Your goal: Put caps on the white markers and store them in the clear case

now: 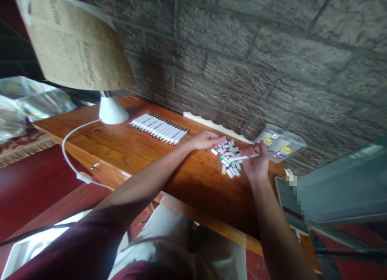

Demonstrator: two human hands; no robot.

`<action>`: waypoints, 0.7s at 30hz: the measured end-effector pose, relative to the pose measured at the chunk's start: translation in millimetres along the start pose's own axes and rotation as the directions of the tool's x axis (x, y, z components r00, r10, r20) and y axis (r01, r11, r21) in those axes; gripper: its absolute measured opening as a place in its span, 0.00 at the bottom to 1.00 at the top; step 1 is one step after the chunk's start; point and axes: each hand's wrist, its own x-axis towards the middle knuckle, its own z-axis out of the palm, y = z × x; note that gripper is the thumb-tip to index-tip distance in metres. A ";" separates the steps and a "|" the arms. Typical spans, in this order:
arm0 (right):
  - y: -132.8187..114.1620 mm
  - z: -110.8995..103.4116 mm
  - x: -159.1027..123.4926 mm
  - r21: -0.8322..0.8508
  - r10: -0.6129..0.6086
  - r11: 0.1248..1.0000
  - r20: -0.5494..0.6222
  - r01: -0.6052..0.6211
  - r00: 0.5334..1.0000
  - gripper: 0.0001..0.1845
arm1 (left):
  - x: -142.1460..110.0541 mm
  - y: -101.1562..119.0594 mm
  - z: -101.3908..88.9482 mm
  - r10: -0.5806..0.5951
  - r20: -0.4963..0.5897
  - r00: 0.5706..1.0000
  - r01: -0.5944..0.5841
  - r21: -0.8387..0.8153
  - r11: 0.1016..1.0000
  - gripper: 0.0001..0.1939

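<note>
A loose pile of marker caps, white with coloured ends, lies on the wooden table. My right hand is closed around a white marker, whose tip points left over the pile. At the pile's far left edge is my left hand, its fingers drawn together by the caps; whatever they may hold is too small to make out. Further left, a neat row of white markers lies side by side on the table.
A lamp with a white base and printed shade stands at the left, its cord hanging over the front edge. A clear plastic case stands behind my right hand. A wavy white strip runs along the stone wall.
</note>
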 end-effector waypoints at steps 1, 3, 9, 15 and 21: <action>-4.7 -6.5 4.1 0.035 -0.002 0.999 -0.037 0.004 0.999 0.30 | -0.9 3.0 4.7 0.024 0.047 0.999 -0.025 0.011 1.000 0.26; -8.0 -15.8 10.3 0.084 0.026 0.996 -0.108 -0.017 0.994 0.30 | -2.0 7.9 14.5 0.078 0.138 0.987 -0.083 0.028 0.996 0.25; 8.7 -15.1 14.6 0.061 0.023 0.998 -0.153 -0.014 0.988 0.30 | -1.9 2.6 32.4 0.070 0.296 0.953 -0.064 -0.030 0.998 0.22; 20.7 -9.3 14.3 -0.032 0.081 0.996 -0.154 -0.086 0.985 0.25 | -2.9 -1.7 25.9 0.030 0.281 0.959 -0.009 -0.078 0.997 0.23; 30.0 -2.5 12.4 0.036 0.077 0.997 -0.161 -0.072 0.984 0.28 | -3.8 3.2 27.4 0.005 0.279 0.960 0.008 -0.045 0.999 0.22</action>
